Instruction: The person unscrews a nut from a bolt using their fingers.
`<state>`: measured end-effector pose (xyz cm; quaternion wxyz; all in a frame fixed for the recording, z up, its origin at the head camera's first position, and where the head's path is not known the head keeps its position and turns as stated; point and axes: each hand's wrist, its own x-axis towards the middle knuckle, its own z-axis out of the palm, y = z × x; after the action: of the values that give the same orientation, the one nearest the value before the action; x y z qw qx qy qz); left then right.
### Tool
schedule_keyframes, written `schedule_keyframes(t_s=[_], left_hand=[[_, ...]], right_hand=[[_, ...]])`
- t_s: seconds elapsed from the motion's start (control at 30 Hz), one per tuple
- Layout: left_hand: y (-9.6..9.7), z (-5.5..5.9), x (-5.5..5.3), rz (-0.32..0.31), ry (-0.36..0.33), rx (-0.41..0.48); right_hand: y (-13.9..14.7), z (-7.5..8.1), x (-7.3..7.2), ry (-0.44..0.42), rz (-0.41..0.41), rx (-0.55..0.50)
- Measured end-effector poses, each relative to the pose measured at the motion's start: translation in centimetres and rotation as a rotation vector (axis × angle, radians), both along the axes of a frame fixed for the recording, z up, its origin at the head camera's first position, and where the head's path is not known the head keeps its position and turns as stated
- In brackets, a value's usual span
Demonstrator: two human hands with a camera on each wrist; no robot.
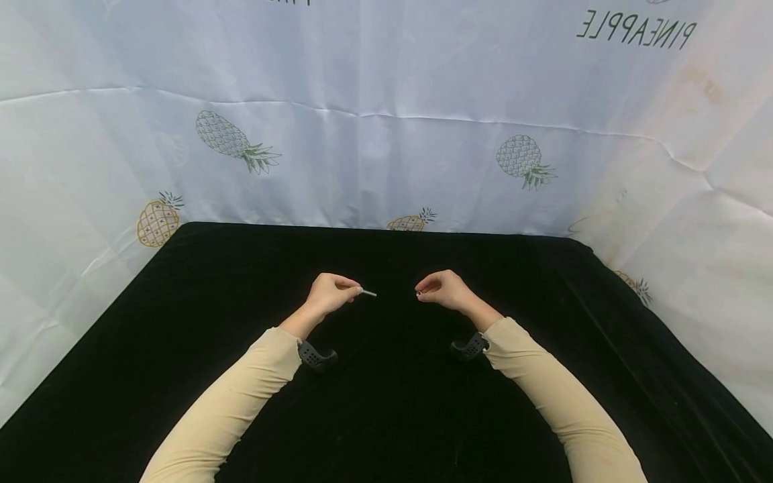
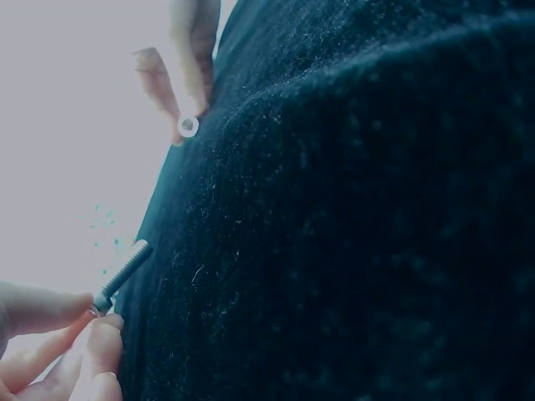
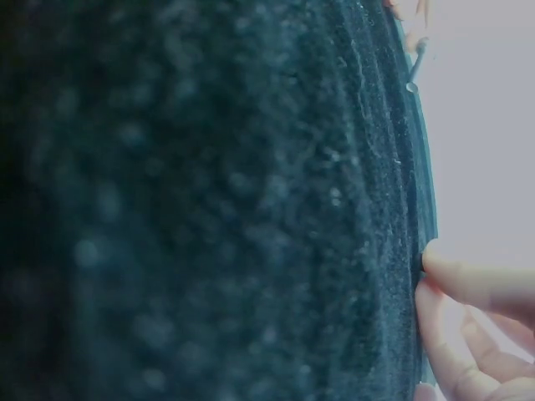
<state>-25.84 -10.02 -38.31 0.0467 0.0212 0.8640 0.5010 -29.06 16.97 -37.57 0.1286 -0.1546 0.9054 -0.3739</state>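
Note:
My left hand (image 1: 331, 293) pinches a metal bolt (image 1: 370, 293) by its head end. The threaded shank of the bolt (image 2: 128, 269) sticks out toward the other hand. Across a gap, my right hand (image 1: 445, 290) holds a small nut (image 1: 418, 294) between thumb and fingertips. Seen from the left wrist, the nut (image 2: 188, 126) is a pale ring with a hole facing the bolt. In the right wrist view the fingers (image 3: 456, 271) hide the nut, and the bolt (image 3: 416, 67) shows small at the top. Bolt and nut are apart.
A black cloth (image 1: 386, 416) covers the table under both hands. Behind it hangs a white curtain (image 1: 386, 161) printed with pineapples. Each wrist carries a dark strapped device, the left one (image 1: 318, 356) and the right one (image 1: 470, 347).

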Motion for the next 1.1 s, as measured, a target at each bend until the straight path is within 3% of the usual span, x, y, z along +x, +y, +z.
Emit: schedule_keyframes(t_s=[0.3, 0.6, 1.1], left_hand=[[-0.11, 0.03, -0.04, -0.018, 0.019, -0.057], [-0.37, -0.02, -0.07, -0.055, 0.020, -0.124], [-0.26, 0.10, -0.05, -0.050, -0.007, -0.167]], right_hand=[[-0.11, -0.17, -0.02, 0.032, -0.008, 0.027], [0.03, -0.07, -0.01, 0.010, -0.017, 0.040], [0.21, -0.12, -0.02, 0.015, -0.015, 0.030]])
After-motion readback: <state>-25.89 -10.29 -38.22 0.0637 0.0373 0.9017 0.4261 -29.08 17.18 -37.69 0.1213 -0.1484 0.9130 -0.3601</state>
